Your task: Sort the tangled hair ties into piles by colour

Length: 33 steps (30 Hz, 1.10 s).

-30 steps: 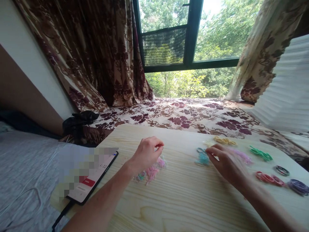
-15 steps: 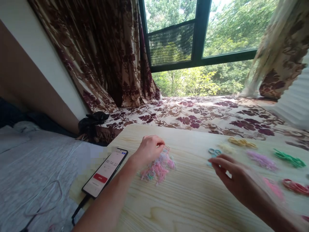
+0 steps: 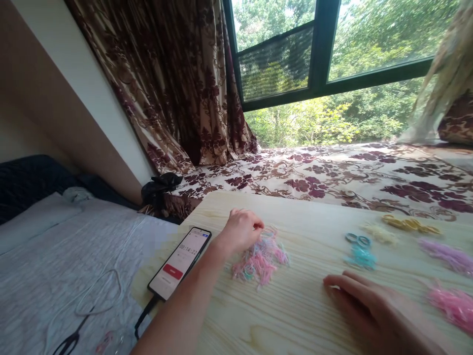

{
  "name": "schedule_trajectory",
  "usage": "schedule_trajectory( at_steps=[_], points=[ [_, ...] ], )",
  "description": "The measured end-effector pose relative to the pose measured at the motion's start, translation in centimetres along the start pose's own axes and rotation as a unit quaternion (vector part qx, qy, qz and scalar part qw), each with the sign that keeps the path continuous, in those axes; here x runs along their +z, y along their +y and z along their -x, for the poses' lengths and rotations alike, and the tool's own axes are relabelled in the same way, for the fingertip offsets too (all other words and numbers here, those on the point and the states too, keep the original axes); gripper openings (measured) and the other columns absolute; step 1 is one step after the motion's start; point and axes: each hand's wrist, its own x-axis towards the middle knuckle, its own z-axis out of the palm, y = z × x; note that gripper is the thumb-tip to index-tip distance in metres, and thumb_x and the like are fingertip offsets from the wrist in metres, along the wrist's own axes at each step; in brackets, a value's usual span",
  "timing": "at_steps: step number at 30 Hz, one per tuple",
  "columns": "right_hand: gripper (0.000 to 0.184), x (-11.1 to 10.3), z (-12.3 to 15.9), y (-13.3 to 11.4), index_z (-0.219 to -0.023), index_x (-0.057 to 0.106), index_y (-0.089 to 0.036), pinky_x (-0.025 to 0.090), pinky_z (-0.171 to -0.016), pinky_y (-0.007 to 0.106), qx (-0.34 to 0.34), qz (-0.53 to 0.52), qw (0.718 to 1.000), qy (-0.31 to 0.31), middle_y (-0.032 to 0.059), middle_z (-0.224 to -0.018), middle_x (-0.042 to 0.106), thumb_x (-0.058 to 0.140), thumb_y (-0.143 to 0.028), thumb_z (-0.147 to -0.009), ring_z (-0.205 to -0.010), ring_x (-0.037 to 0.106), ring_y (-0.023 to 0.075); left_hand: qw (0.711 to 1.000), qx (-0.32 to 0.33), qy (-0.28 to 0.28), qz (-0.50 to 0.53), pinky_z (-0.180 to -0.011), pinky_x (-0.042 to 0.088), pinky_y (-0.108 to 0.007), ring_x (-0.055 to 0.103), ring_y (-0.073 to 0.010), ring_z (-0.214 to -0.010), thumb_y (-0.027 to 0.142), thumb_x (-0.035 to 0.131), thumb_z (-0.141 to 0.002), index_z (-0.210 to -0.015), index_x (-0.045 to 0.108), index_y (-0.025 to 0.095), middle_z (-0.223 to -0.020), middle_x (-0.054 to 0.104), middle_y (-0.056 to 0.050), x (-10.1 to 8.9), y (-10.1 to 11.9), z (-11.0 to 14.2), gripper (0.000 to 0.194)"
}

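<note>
Window-side, a pale wooden table [image 3: 288, 315] bears a multicoloured strand pile [image 3: 264, 261]. At its 11 o'clock, a left hand [image 3: 242, 230] presses fingertips together, contents unclear; a right hand [image 3: 373, 305], grip hidden, is at four. Teal strands [image 3: 361, 258] sit apart at three, likely keeping colours distinct.

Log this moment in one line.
left hand: at multicoloured pile | right hand: near turquoise pile, not touching | phone: screen lit

I have the phone [image 3: 180, 261] on the left of the table [image 3: 295, 310] near the bed [image 3: 88, 241], the left hand [image 3: 242, 229] at the rear left of an elastic-band heap [image 3: 263, 261], two rings [image 3: 358, 240] further right behind a band bundle [image 3: 361, 258], the right hand [image 3: 369, 301] before that, and the window ledge [image 3: 295, 170] behind the table.
</note>
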Motion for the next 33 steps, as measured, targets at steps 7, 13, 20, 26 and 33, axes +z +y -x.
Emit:
schedule_trajectory(
  at_steps=[7, 13, 20, 26, 33],
  points=[
    [0.025, 0.3, -0.2, 0.3, -0.084, 0.07, -0.032, 0.054, -0.05, 0.025, -0.028, 0.022, 0.999, 0.041, -0.0008, -0.077, 0.075, 0.045, -0.033, -0.09, -0.061, 0.071, 0.0188, 1.0, -0.007, -0.01, -0.026, -0.101, 0.034, -0.045, 0.058, -0.0265, -0.103, 0.014, 0.052, -0.082, -0.099, 0.074, 0.019, -0.1, 0.071, -0.01, 0.0, -0.2, 0.0, 0.028],
    [0.022, 0.5, -0.1, 0.9, -0.087, 0.07, -0.031, 0.055, -0.052, 0.022, -0.035, 0.041, 0.998, 0.04, -0.0026, -0.082, 0.076, 0.048, -0.032, -0.089, -0.065, 0.073, 0.0173, 0.999, -0.012, -0.04, -0.006, -0.096, 0.041, -0.031, 0.063, -0.0196, -0.098, 0.02, 0.055, -0.081, -0.094, 0.075, 0.021, -0.098, 0.074, -0.004, -1.0, -0.5, 0.0, 0.024],
    [0.023, 0.6, -0.3, 1.3, -0.086, 0.068, -0.03, 0.055, -0.049, 0.018, -0.08, 0.066, 0.992, 0.07, -0.0037, -0.081, 0.077, 0.045, -0.032, -0.091, -0.063, 0.073, 0.0153, 0.994, -0.072, -0.075, -0.033, -0.075, 0.047, -0.022, 0.067, -0.0159, -0.08, 0.024, 0.051, -0.077, -0.086, 0.075, 0.022, -0.086, 0.077, 0.0, -3.0, -2.2, 1.2, 0.026],
    [0.021, 0.8, -0.3, 1.6, -0.089, 0.069, -0.031, 0.056, -0.05, 0.019, -0.088, 0.076, 0.99, 0.08, -0.0031, -0.084, 0.078, 0.048, -0.033, -0.089, -0.066, 0.074, 0.0173, 0.98, -0.106, -0.116, -0.119, -0.082, 0.044, -0.029, 0.066, -0.0177, -0.071, 0.015, 0.053, -0.068, -0.067, 0.073, 0.021, -0.065, 0.073, -0.002, -4.3, -3.0, 3.2, 0.021],
    [0.02, 0.8, -0.2, 1.8, -0.089, 0.068, -0.031, 0.057, -0.052, 0.02, -0.078, 0.064, 0.993, 0.067, -0.004, -0.085, 0.077, 0.049, -0.035, -0.089, -0.066, 0.074, 0.0168, 0.965, -0.134, -0.128, -0.186, -0.089, 0.039, -0.043, 0.068, -0.0271, -0.079, 0.015, 0.059, -0.062, -0.063, 0.071, 0.017, -0.074, 0.075, -0.011, -3.4, -3.9, 4.3, 0.013]
  ],
)
